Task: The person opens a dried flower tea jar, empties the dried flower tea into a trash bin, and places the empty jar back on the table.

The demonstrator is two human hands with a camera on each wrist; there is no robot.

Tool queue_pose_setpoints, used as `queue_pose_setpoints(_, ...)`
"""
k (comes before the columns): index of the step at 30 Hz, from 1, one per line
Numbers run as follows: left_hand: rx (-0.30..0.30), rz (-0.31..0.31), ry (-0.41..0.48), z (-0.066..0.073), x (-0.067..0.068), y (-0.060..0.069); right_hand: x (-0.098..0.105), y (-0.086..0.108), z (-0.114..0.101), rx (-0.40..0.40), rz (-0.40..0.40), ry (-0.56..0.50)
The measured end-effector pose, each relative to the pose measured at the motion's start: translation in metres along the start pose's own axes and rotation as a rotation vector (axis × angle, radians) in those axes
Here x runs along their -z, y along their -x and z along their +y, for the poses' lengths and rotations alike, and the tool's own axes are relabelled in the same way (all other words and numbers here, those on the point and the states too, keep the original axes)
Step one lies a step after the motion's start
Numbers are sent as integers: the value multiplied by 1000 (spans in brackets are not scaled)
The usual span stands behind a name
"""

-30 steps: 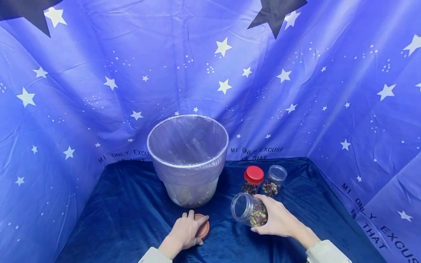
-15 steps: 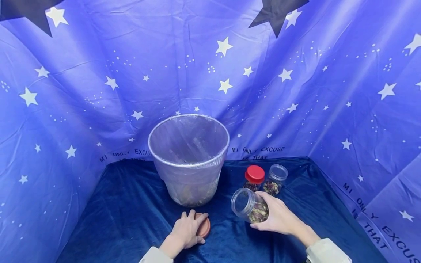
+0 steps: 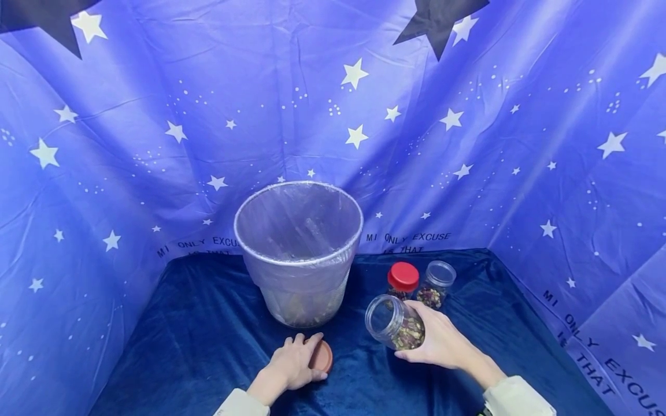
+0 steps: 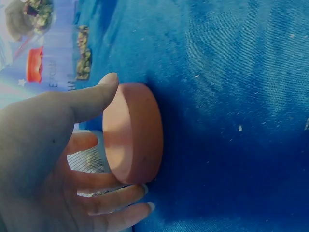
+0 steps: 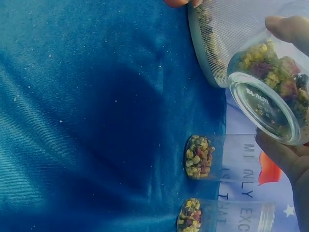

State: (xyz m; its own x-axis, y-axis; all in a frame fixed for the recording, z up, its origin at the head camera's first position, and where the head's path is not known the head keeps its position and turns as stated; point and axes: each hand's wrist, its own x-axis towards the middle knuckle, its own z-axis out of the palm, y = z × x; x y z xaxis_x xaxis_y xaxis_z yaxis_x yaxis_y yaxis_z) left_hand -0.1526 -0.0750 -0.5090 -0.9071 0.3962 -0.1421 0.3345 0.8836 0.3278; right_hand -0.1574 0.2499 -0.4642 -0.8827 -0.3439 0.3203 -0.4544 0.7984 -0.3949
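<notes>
My left hand [image 3: 291, 364] lies beside an orange-brown lid [image 3: 322, 356] on the cloth, its fingers and thumb spread loosely at the lid's edges. In the left wrist view, the thumb reaches one end of the lid [image 4: 140, 135] and fingertips the other. My right hand [image 3: 442, 341] grips a clear open jar [image 3: 408, 334], tilted with its mouth toward the left; dried yellow and dark red pieces fill its lower part. Behind that jar stand a red-capped jar [image 3: 403, 276] and an uncapped clear jar [image 3: 439, 277], both holding similar pieces.
A mesh bin [image 3: 302, 294] with a clear plastic liner stands behind and between the hands, some pieces at its bottom. Dark blue cloth [image 3: 182, 335] covers the table, and a blue star-printed curtain [image 3: 291, 115] surrounds it.
My left hand has shifted slightly left, its index finger off the lid's top, baring more of the lid. My right hand has raised the tilted jar slightly.
</notes>
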Motion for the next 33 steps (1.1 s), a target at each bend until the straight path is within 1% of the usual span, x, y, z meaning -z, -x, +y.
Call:
queue_pose_setpoints(6,8,8,100,-2,12,3,4,-1,1,-12,7,-8)
queue_pose_setpoints(9,16,-3,136,-6,15,2,5,-1,1,-22,12,-18)
queue_pose_setpoints(11,30,-13,152,-8,17,2,6,-2,1,-30,13,-24)
queue_pose_setpoints(14,49,-11,162,-12,21,3,5,-2,1,-29,15,-23)
queue_pose_setpoints(19,73,32,112,-19,26,8,6,-2,2,-22,28,-20)
queue_pose_setpoints(22,98,62,83,-24,30,11,8,-3,3,-26,32,-31)
queue_pose_setpoints(27,151,109,85,-34,42,15,10,-5,3,-28,29,-31)
queue_pose_setpoints(33,204,151,63,-41,54,16,12,-5,3,-28,34,-27)
